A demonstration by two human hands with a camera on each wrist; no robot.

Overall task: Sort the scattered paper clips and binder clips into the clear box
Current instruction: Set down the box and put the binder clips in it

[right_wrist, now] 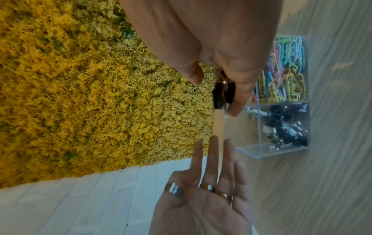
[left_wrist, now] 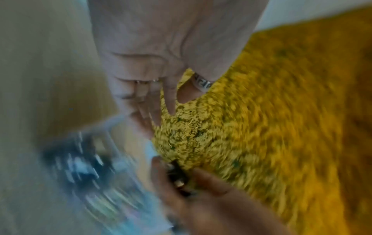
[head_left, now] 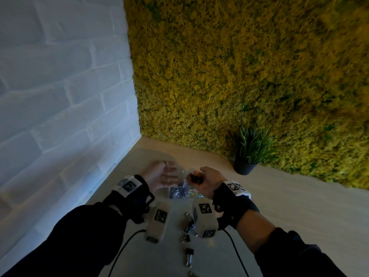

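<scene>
The clear box stands on the table between my hands. One of its compartments holds coloured paper clips, the other black binder clips. My right hand hovers just above the box and grips a bunch of black binder clips between thumb and fingers. My left hand is held flat with its fingers straight, palm turned to the right hand, left of the box and holding nothing. The left wrist view is blurred; it shows the open left hand and the gripped binder clips.
Several loose black binder clips lie on the light wooden table near my wrists, one more closer to me. A potted plant stands at the back right against a moss wall. A white brick wall closes the left side.
</scene>
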